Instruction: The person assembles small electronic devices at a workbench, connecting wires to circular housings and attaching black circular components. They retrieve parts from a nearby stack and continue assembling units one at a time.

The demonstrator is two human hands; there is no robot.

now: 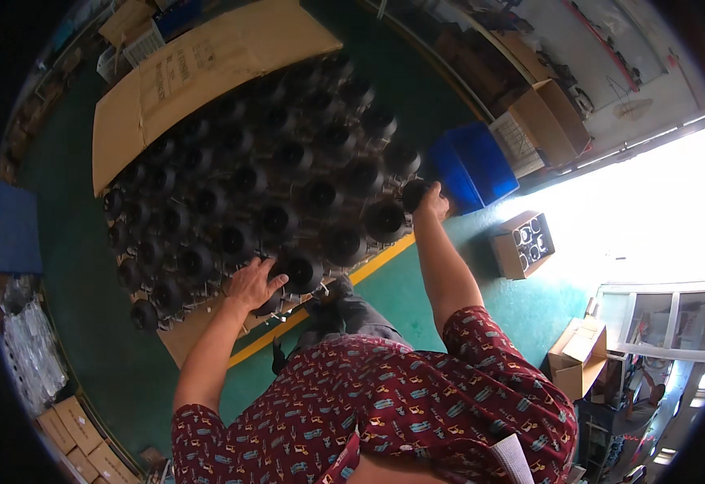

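Note:
Many black, round, wheel-like parts [276,219] stand in close rows in front of me, with thin pale metal bits showing between them. At the right end of the near row, my right hand [433,205] has its fingers around one black round part [414,196]. My left hand [253,282] lies at the near edge of the rows, fingers stretched and thumb apart. Its fingertips are beside another black round part [299,273], and I see nothing held in it. Exactly what these parts are, I cannot tell.
A large cardboard sheet [207,64] lies along the far side. Right of the rows is a blue bin [473,165], with an open carton [522,246] of white and dark parts nearer. A yellow line [380,258] runs along the green floor. Stacked cartons [82,431] stand at lower left.

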